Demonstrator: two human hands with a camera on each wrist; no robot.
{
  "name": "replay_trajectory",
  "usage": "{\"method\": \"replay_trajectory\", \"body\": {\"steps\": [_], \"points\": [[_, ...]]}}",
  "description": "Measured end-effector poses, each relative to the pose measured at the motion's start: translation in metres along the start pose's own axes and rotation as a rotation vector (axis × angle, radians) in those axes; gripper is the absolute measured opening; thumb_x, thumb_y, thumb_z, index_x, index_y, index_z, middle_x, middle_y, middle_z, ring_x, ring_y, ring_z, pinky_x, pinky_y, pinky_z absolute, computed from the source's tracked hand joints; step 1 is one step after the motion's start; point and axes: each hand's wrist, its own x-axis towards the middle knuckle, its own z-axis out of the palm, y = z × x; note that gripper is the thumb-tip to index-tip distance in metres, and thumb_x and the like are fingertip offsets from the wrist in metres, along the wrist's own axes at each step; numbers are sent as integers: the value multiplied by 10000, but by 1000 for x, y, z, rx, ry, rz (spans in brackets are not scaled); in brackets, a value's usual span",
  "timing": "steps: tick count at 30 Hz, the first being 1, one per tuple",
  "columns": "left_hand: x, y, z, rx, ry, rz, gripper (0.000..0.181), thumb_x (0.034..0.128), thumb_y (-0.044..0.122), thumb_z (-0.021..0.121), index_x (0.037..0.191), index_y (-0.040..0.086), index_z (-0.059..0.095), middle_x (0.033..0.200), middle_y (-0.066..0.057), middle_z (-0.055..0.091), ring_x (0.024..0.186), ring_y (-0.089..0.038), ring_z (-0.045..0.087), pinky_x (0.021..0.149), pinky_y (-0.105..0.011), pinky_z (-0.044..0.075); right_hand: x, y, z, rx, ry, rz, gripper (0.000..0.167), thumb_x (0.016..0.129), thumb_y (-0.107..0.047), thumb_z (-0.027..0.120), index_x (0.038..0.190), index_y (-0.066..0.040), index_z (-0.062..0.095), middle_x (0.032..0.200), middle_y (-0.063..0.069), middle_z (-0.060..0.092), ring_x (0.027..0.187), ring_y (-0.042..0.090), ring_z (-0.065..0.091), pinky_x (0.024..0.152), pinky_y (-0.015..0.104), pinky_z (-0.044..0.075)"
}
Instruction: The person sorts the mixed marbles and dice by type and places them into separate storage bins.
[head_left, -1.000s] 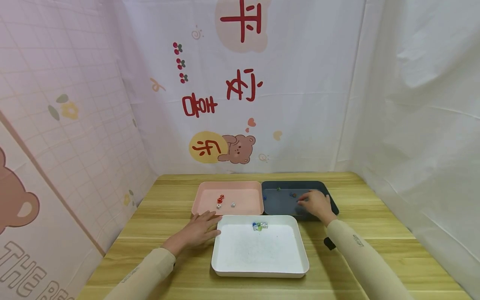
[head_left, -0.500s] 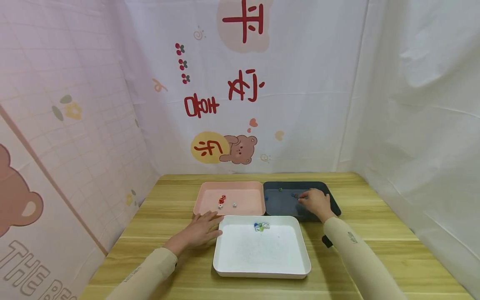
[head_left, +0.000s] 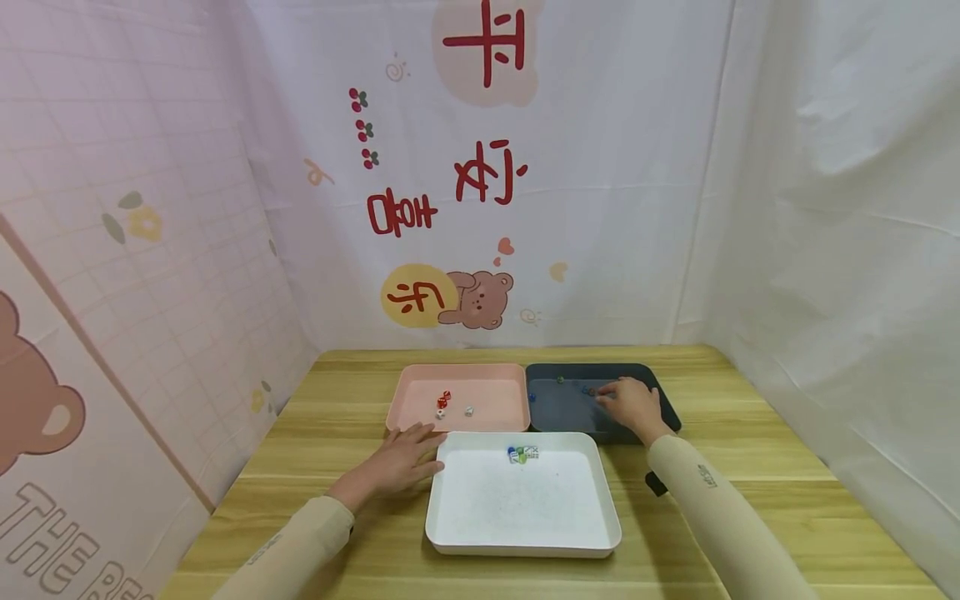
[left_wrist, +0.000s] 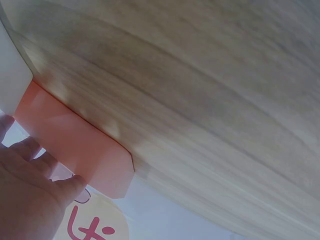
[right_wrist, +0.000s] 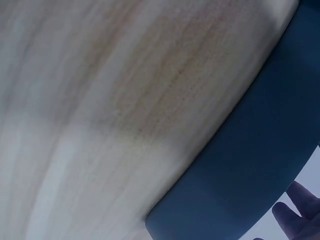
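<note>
My right hand [head_left: 633,406] reaches over the dark blue-grey tray [head_left: 637,368], its fingers bent downward. A small brownish piece [head_left: 592,392] lies right at its fingertips; the frames do not settle whether they pinch it. Next to that is a small blue piece [head_left: 585,389]. Farther left in this tray sit a green piece [head_left: 560,380] and a blue one [head_left: 532,397]. My left hand [head_left: 400,461] lies with fingers spread at the left rim of the white tray [head_left: 525,517], near the pink tray [head_left: 495,379]. Dice and small coloured pieces [head_left: 522,454] are clustered in the white tray.
Red dice [head_left: 442,402] and white dice [head_left: 468,411] lie in the pink tray, which abuts the dark tray. The white tray stands in front of both on the wooden table [head_left: 300,467]. Printed white cloth [head_left: 600,167] hangs behind and at the sides.
My right hand has moved slightly so that its fingertips come closer to the brownish piece. The left hand has stayed in place. The head view has shifted a little.
</note>
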Motion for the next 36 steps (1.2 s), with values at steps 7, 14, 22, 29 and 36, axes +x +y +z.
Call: {"method": "replay_trajectory", "body": {"steps": [7, 14, 22, 29, 36], "points": [[0, 0, 1, 6, 4, 0, 616, 1034, 483, 455, 1515, 99, 421, 1555, -237, 323, 1450, -448, 224, 1114, -686, 132, -2, -1, 2, 0, -5, -15, 287, 959, -292, 662, 1180, -127, 744, 1360, 224, 571, 1322, 474, 416, 1020, 790, 160], [0, 0, 1, 1, 3, 0, 613, 1037, 476, 455, 1518, 99, 416, 1555, -236, 323, 1450, -448, 221, 1116, -684, 127, -3, -1, 3, 2, -12, -14, 286, 948, -300, 682, 1173, -136, 750, 1275, 171, 645, 1312, 473, 427, 1018, 791, 160], [-1, 0, 2, 1, 8, -2, 600, 1034, 459, 471, 1516, 106, 421, 1556, -227, 328, 1450, -445, 226, 1117, -683, 125, -5, -4, 3, 23, -20, -27, 292, 946, -288, 685, 1182, -128, 746, 1248, 145, 668, 1342, 440, 412, 1021, 789, 160], [0, -1, 3, 2, 13, 2, 602, 1036, 453, 472, 1517, 96, 416, 1552, -233, 332, 1447, -452, 226, 1113, -688, 125, -6, -5, 3, 14, -13, -45, 296, 947, -293, 682, 1182, -126, 746, 1279, 158, 648, 1349, 434, 408, 1024, 786, 162], [0, -1, 3, 3, 13, 0, 594, 1035, 440, 480, 1514, 93, 421, 1551, -228, 337, 1447, -450, 228, 1114, -685, 126, -7, -4, 4, -8, -3, -47, 289, 939, -299, 689, 1162, -127, 755, 1269, 161, 653, 1322, 448, 439, 1021, 784, 182]]}}
